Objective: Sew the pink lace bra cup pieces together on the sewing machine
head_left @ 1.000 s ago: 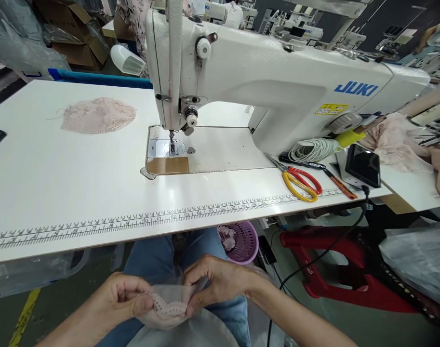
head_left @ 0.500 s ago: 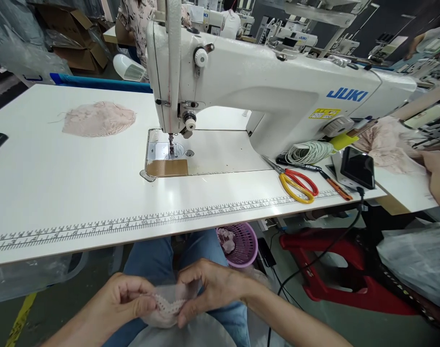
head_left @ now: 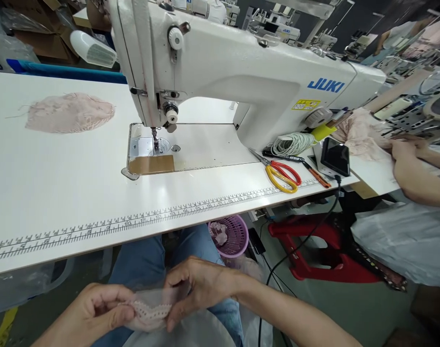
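Observation:
A small piece of sheer pale fabric with a white lace edge [head_left: 153, 311] is stretched between my hands, low over my lap. My left hand [head_left: 100, 311] pinches its left end between thumb and fingers. At the other end my right hand [head_left: 193, 289] grips it, thumb below and fingers above. Both hands are below the front edge of the white sewing table [head_left: 205, 190]. Beyond them stands a white sewing machine [head_left: 223, 72], its needle area apart from the fabric. A flat pale pink fabric piece [head_left: 71, 113] lies on the table at the left.
Red-and-yellow scissors [head_left: 281, 174], a coil of white cord [head_left: 292, 144] and a phone [head_left: 334, 156] lie at the table's right. A purple basket [head_left: 236, 236] holding fabric scraps stands below. A co-worker's arm [head_left: 411, 164] and a red stool [head_left: 313, 250] are at right.
The view has shifted, so the table and machine appear farther left and slightly higher. Both hands still hold the lace-edged fabric, which shows a little more of its lace between them.

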{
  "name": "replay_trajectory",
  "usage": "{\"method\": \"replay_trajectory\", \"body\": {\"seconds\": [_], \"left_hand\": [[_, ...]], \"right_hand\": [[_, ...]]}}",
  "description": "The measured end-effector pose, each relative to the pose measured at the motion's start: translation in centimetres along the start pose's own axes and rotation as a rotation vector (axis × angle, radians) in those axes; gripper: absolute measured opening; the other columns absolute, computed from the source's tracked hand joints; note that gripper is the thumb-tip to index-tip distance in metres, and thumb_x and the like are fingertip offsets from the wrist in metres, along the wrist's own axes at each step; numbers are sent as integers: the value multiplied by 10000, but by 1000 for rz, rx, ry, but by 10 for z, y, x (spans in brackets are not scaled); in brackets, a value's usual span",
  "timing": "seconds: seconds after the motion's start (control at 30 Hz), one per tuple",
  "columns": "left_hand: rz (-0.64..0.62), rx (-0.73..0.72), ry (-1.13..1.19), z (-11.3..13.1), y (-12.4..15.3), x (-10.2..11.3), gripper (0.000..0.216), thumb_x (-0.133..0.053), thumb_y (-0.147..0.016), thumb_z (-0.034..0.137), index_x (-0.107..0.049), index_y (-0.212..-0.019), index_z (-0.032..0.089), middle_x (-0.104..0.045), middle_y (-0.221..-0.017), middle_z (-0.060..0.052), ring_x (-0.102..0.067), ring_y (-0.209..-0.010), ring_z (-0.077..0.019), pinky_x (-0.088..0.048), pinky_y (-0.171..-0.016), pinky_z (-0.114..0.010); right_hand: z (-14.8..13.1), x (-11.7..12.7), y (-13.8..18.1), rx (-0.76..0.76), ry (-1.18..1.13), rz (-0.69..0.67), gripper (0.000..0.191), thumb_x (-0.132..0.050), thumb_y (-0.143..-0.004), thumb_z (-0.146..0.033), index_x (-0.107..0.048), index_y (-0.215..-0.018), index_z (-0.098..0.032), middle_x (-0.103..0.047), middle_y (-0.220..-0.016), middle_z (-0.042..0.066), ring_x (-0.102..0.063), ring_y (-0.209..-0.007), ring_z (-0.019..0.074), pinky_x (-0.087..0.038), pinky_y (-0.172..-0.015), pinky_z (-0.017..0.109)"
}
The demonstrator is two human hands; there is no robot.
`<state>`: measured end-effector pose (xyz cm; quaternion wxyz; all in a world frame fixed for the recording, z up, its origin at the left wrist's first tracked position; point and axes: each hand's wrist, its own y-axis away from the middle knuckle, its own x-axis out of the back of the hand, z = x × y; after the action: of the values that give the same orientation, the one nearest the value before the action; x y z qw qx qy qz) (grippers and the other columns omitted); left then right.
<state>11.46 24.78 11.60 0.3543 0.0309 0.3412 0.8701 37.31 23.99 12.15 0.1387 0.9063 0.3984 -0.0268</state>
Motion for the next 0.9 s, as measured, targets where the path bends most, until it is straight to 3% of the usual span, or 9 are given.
{"method": "replay_trajectory", "body": {"seconds": [0.2, 0.5, 0.7, 0.9], "left_hand": [[-36, 46, -64, -1, 2, 10, 375, -723, -734, 622, -786, -830, 265, -756, -801, -27, -666, -776, -199, -506, -714, -221], [1, 64, -27, 4, 4, 8, 350, -725, -752, 588, -751, -719, 241, -720, -734, 0, -627, -705, -154, -467, -629, -177], [-20, 43, -68, 17, -5, -7, 416, -711, -747, 611, -776, -806, 204, -745, -767, -45, -636, -713, -179, -468, -663, -212], [-2, -32, -177, 15, -7, -8, 422, -726, -735, 594, -757, -841, 186, -736, -770, -37, -601, -701, -177, -413, -638, -212]], "right_hand": [[8, 6, 2, -61, -275, -86, 512, -825, -549, -566, -701, -750, -111, -638, -786, 3, -589, -709, 105, -469, -696, 191], [15, 15, 6, -43, -270, -127, 547, -771, -599, -614, -735, -790, -103, -662, -786, 26, -613, -769, 129, -487, -763, 217], [12, 4, -2, -47, -112, -50, 459, -809, -635, -523, -741, -840, -117, -655, -740, -7, -598, -687, 106, -441, -622, 169], [10, 5, -1, -43, -105, 79, 526, -791, -599, -603, -739, -759, -105, -621, -681, -7, -549, -602, 84, -417, -566, 173]]}}
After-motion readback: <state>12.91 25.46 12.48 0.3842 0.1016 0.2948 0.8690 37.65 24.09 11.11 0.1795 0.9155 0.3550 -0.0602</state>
